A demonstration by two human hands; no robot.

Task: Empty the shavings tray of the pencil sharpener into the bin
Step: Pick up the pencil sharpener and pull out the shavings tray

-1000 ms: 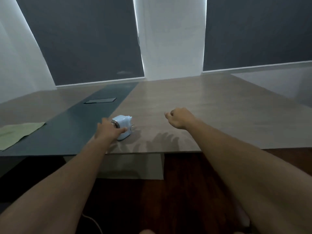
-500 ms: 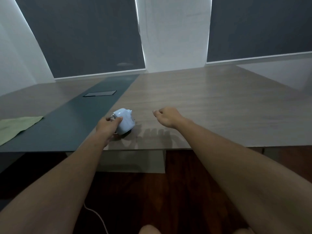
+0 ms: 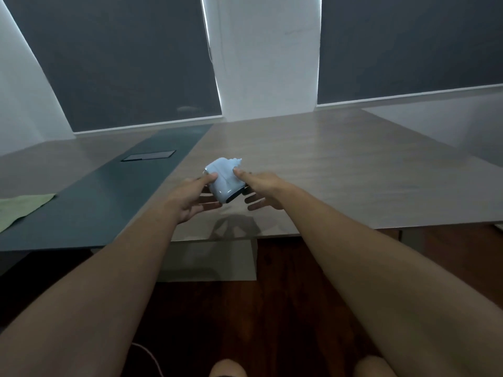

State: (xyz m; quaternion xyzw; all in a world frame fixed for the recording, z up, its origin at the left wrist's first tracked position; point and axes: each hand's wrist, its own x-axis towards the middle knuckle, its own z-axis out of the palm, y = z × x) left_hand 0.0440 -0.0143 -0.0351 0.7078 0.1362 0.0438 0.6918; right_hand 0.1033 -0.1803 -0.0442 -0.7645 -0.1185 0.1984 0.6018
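Holding the pale blue pencil sharpener point(image 3: 224, 180) between them above the table point(image 3: 340, 170) edge were both hands: left hand point(image 3: 190, 198) gripping its left side, right hand point(image 3: 261, 190) its right. Left of them lay a green cloth point(image 3: 21, 206); beyond, a dark panel point(image 3: 148, 155).

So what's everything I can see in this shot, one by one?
pencil sharpener: one, pale blue, held tilted above the table's near edge, between both hands
table: one, light wood grain, runs across the middle of the view
dark panel: one, dark grey-green, strip on the table's left part
flat plate: one, black, set in the dark panel, far end
cloth: one, light green, far left on the table
white cord: one, on the dark floor, bottom
left hand: one, gripping the sharpener's left side
right hand: one, on its right side
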